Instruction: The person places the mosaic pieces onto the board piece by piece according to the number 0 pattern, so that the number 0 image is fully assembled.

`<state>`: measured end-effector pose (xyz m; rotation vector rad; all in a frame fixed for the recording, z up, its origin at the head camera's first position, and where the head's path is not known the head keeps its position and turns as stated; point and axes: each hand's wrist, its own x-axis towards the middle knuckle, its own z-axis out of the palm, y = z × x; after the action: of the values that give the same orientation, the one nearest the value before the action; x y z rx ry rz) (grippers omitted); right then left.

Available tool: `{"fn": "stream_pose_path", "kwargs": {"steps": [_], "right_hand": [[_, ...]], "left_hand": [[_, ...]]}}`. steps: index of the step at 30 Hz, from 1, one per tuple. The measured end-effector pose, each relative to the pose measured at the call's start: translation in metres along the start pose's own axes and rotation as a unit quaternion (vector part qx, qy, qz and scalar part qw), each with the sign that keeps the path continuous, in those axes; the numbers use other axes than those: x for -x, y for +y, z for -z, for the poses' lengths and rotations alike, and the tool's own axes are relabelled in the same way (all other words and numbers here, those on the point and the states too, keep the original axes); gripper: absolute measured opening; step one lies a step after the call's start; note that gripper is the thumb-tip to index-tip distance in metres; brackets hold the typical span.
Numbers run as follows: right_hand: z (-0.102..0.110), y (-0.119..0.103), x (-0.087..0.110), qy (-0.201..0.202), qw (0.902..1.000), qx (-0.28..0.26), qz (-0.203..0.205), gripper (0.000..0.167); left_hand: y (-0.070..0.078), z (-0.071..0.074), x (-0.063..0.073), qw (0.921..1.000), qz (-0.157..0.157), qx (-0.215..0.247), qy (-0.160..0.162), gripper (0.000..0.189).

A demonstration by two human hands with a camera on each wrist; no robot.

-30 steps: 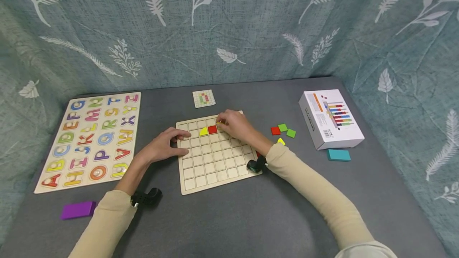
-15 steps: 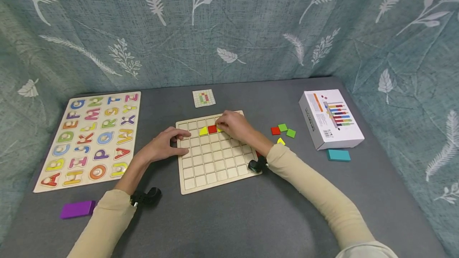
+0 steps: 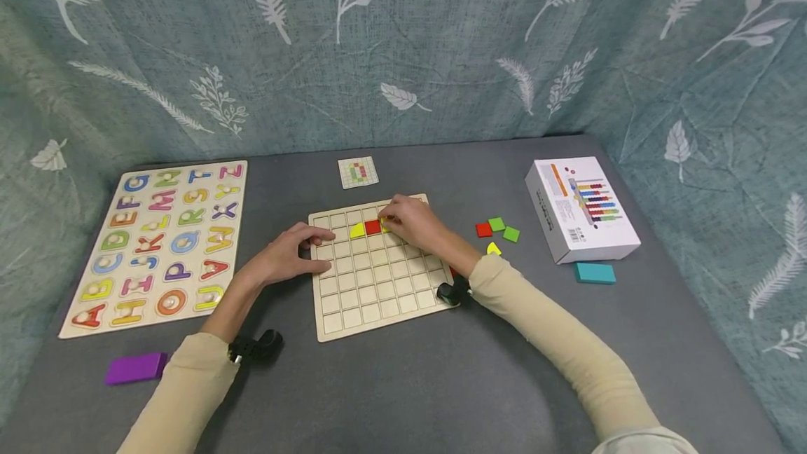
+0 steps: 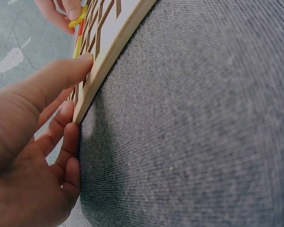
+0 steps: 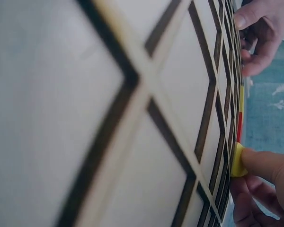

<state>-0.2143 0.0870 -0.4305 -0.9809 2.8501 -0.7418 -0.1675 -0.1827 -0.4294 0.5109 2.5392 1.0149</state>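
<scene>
My right hand pinches a small yellow tile between thumb and finger, low over the upper part of the wooden grid board. The tile stands tilted against the board's face in the right wrist view. Directly left of it, a red square tile and a yellow curved-edge tile lie in neighbouring grid squares. At the board's left side rests my left hand, thumb and index finger spread on the border. The left wrist view shows its other fingers loosely bent beside the wooden edge.
Red, green and yellow loose tiles lie right of the board. Behind it is a pattern card. An alphabet puzzle and purple block stand left, a white box and teal block right.
The yellow tile under my right fingertips has shifted and tilted slightly beside the red one, showing more half a second ago than now. My left hand stays where it was.
</scene>
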Motion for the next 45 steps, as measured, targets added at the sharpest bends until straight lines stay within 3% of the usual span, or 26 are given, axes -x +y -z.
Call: {"fn": "stream_pose_path", "kwargs": {"steps": [11,21,25,31,35,39,45], "right_hand": [[0.0,-0.004,-0.001,-0.027,0.9989,0.009,-0.036,0.021],[0.004,-0.008,0.005,-0.014,0.9994,0.017,-0.027,0.017],[0.023,0.002,0.036,0.016,0.9986,-0.03,-0.039,0.024],[0.049,0.039,0.12,0.107,0.987,-0.085,-0.085,0.031],[0.05,0.059,0.16,0.12,0.9826,-0.086,-0.112,0.033],[0.048,0.069,0.18,0.119,0.9805,-0.092,-0.126,0.035],[0.046,0.073,0.184,0.123,0.9789,-0.091,-0.135,0.036]], "left_hand": [[0.0,0.0,-0.002,0.9999,0.008,-0.014,-0.003,0.053],[-0.003,0.001,-0.001,1.0,-0.002,-0.003,-0.002,0.052],[-0.002,0.001,-0.001,1.0,-0.008,-0.004,-0.001,0.052],[0.001,0.002,0.0,0.9999,-0.009,-0.004,0.0,0.052],[0.0,0.003,0.001,0.9999,-0.011,-0.005,0.006,0.051],[-0.001,0.002,0.001,0.9999,-0.014,-0.006,0.006,0.051],[-0.002,0.0,0.0,0.9999,-0.012,-0.005,0.007,0.052]]}}
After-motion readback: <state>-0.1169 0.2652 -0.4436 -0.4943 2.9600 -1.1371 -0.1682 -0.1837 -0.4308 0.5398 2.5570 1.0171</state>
